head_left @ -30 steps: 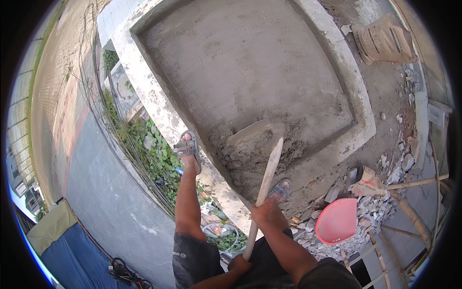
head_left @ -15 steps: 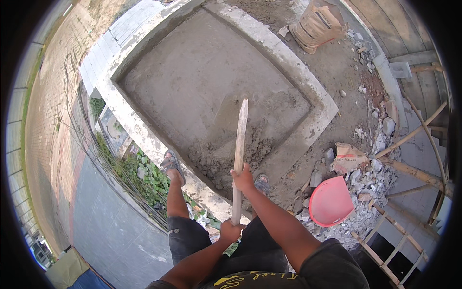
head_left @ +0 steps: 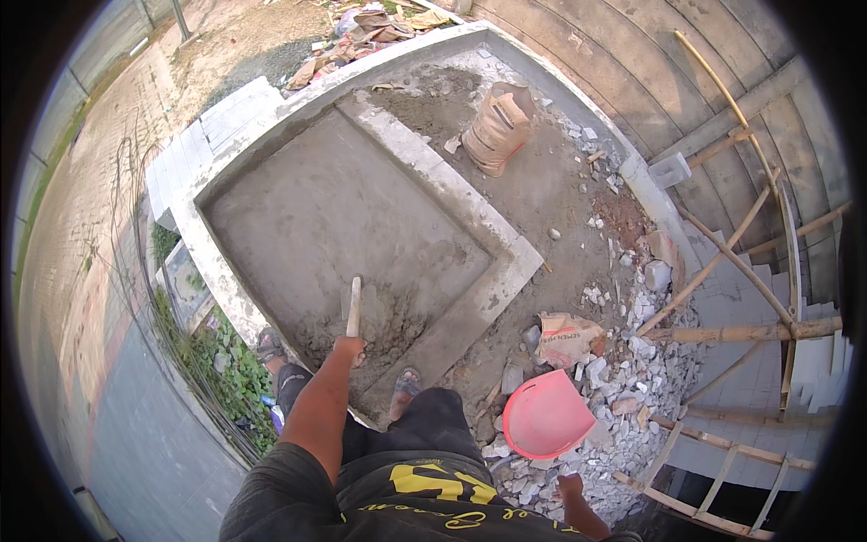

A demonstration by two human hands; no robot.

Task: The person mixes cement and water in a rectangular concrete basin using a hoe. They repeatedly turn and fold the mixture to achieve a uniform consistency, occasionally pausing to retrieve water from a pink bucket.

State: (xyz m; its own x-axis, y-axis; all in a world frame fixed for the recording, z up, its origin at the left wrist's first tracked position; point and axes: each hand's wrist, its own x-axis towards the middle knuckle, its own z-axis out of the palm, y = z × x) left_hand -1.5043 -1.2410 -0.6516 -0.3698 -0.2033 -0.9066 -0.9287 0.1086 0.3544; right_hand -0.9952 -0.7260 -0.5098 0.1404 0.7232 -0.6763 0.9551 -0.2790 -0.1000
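wooden handle (head_left: 354, 305) slanted up from the lumpy near end of the grey mortar (head_left: 334, 208), inside a pale concrete rim (head_left: 515, 273). the person's left hand (head_left: 349, 350) was clenched around it, arm stretched forward. the right hand (head_left: 569, 488) hung well apart from the handle, seen against broken rubble (head_left: 623, 397) and near the pink tub (head_left: 546, 415); it showed too small to tell how far its fingers were curled. a brown paper sack (head_left: 497, 131) stood beyond the rim.
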